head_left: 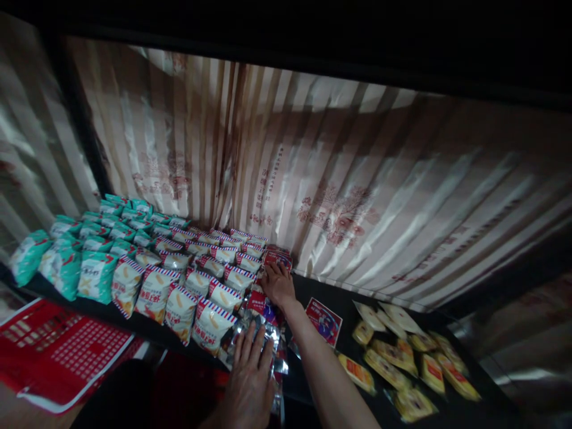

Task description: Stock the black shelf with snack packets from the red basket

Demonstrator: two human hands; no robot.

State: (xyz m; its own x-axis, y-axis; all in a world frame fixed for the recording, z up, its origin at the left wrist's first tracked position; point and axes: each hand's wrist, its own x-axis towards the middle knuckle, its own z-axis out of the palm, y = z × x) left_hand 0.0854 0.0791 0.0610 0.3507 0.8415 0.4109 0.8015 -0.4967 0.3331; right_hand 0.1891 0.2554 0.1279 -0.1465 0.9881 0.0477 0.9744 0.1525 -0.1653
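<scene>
My left hand point(251, 363) lies palm down with its fingers stretched over silver shiny packets point(279, 351) at the shelf's front edge. Further back, my right hand point(277, 284) rests with extended fingers on a stack of red packets point(277, 257). Between the two hands shows another red and purple packet point(257, 302), partly covered. One flat red packet point(322, 322) lies to the right of my right forearm. Close on the left stand rows of white snack bags point(208, 328) with red and blue striped tops.
Rows of teal snack bags point(96, 277) fill the shelf's left end. Several yellow packets point(386, 369) and pale flat packets point(397, 319) lie on the black shelf point(308, 286) at right. A red basket point(84, 345) sits below, front left. Striped printed sheeting point(357, 179) hangs behind.
</scene>
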